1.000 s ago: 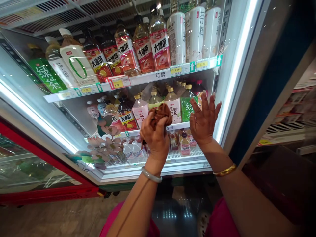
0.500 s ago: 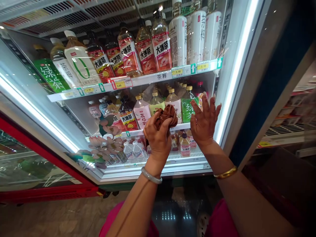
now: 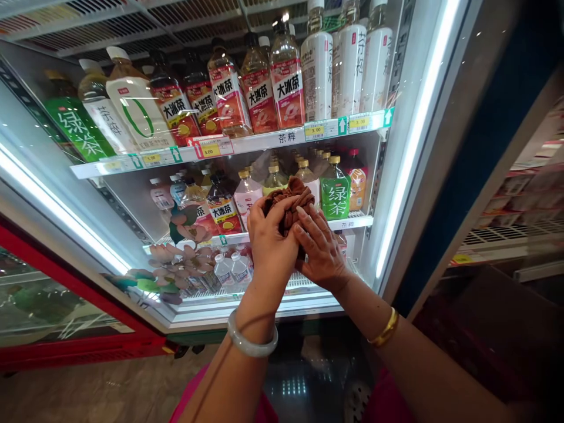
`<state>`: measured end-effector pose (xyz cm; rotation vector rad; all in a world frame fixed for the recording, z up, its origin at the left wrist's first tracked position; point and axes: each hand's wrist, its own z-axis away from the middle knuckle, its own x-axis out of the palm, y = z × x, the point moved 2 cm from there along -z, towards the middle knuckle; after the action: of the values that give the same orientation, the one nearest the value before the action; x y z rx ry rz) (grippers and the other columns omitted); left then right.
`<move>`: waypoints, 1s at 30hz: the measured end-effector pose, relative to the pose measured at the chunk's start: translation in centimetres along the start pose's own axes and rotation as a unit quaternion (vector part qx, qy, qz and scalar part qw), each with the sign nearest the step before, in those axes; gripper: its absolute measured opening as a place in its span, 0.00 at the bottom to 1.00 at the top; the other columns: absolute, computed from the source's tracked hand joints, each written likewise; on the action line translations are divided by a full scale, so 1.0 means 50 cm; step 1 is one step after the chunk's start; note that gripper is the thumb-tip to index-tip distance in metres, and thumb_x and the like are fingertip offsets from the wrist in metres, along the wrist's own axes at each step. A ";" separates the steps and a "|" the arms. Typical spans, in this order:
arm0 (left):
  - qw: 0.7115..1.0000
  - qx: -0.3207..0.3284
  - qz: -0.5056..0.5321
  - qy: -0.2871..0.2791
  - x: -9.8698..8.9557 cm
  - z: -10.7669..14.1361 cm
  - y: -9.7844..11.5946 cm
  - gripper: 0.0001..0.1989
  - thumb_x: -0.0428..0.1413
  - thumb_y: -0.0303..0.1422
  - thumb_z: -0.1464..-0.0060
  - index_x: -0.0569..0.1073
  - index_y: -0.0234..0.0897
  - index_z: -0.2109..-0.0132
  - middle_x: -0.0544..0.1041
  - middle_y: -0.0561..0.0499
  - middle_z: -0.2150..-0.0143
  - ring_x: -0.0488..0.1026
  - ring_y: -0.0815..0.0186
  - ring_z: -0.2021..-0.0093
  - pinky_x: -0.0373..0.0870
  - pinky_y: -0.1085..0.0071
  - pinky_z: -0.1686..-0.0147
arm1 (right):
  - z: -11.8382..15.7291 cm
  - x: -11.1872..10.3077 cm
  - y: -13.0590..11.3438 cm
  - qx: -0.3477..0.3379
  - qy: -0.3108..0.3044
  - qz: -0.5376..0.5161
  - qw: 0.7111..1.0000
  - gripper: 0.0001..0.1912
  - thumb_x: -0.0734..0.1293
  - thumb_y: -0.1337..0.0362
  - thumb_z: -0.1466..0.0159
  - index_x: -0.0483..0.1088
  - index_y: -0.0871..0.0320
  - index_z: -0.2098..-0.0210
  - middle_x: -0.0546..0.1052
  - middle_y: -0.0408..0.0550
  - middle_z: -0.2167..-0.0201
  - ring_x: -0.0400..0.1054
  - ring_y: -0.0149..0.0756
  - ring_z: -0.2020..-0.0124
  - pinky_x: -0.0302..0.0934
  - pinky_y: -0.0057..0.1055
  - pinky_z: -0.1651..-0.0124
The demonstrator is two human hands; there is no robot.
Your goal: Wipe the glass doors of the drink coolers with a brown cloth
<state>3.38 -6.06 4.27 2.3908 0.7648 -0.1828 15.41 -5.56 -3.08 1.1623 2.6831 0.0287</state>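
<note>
A bunched brown cloth (image 3: 293,202) is gripped in my left hand (image 3: 273,235), its fingers and thumb wrapped round it. My right hand (image 3: 321,249) lies against the right side of the cloth and the edge of my left hand, its fingers stretched out and slightly apart; part of its palm and its thumb are hidden. Behind both hands stands a lit drinks cooler with bottles on its shelves. Nearest my right hand, on the middle shelf, is a green bottle (image 3: 335,191). A pale pink bottle (image 3: 247,194) shows just left of my left hand.
The upper shelf edge (image 3: 255,142) carries price tags and a row of tall bottles. Flower decals (image 3: 187,261) cover the lower left of the cooler front. A red-framed cabinet (image 3: 88,352) adjoins on the left. On the right are the dark blue cooler frame (image 3: 467,164) and another shelf unit.
My right hand has moved left and down from beside the cloth, with its fingers spread, to touch the cloth and my left hand. The left hand still grips the cloth. The view has shifted slightly.
</note>
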 end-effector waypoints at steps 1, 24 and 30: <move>1.000 -0.012 0.016 -0.016 -0.001 0.001 0.006 0.21 0.62 0.28 0.45 0.79 0.52 0.46 0.68 0.48 0.40 0.67 0.55 0.36 0.62 0.51 0.32 | -0.005 0.000 0.004 0.007 0.003 0.008 1.000 0.44 0.66 0.61 0.32 0.41 0.51 0.24 0.61 0.55 0.28 0.45 0.49 0.23 0.50 0.60 0.25; 0.971 0.030 0.167 -0.167 0.033 0.060 0.054 0.27 0.53 0.39 0.32 0.60 0.49 0.29 0.61 0.49 0.25 0.58 0.57 0.26 0.59 0.52 0.28 | -0.019 -0.191 0.206 0.159 0.191 0.280 0.927 0.29 0.66 0.70 0.46 0.71 0.51 0.45 0.68 0.58 0.44 0.64 0.57 0.42 0.57 0.54 0.41; 0.951 -0.118 0.137 -0.249 0.068 0.061 0.030 0.22 0.47 0.51 0.33 0.78 0.42 0.57 0.82 0.46 0.58 0.79 0.55 0.54 0.74 0.55 0.47 | -0.018 -0.140 0.137 0.196 0.078 0.271 0.939 0.25 0.66 0.68 0.44 0.69 0.50 0.46 0.65 0.55 0.41 0.60 0.55 0.40 0.56 0.57 0.38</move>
<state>7.20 -7.20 1.54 2.0641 0.2009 -0.5239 24.79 -5.83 -0.18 2.0728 2.4650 -0.3545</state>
